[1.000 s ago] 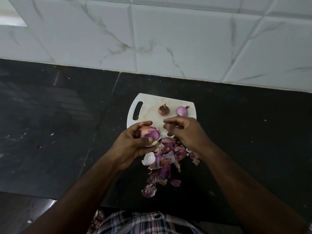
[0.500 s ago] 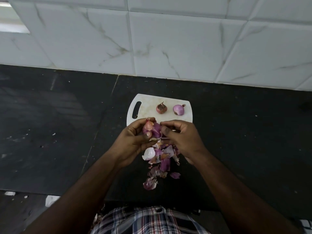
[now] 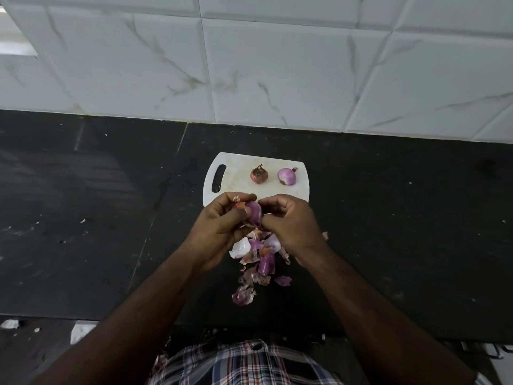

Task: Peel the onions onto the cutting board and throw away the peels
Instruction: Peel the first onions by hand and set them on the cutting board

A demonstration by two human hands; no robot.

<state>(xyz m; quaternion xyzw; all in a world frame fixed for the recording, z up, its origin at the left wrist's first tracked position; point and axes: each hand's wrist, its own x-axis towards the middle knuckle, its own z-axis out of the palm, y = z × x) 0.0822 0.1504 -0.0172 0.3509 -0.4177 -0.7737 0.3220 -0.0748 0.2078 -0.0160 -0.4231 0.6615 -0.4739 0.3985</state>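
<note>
Two onions (image 3: 272,175) wait on the cutting board (image 3: 236,173) while the left hand (image 3: 222,229) grips a third onion (image 3: 254,212) just below it, right hand (image 3: 288,223) pinching skin; next, strip it clean.

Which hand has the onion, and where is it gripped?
The left hand grips the half-peeled onion round its body, thumb across the front. The right hand pinches at its skin on the right side; the exact pinch point is hidden.

It was a home kitchen: black stone counter (image 3: 83,218), marbled white wall tiles (image 3: 277,73), cutting board (image 3: 236,173), onion peels (image 3: 258,259).
</note>
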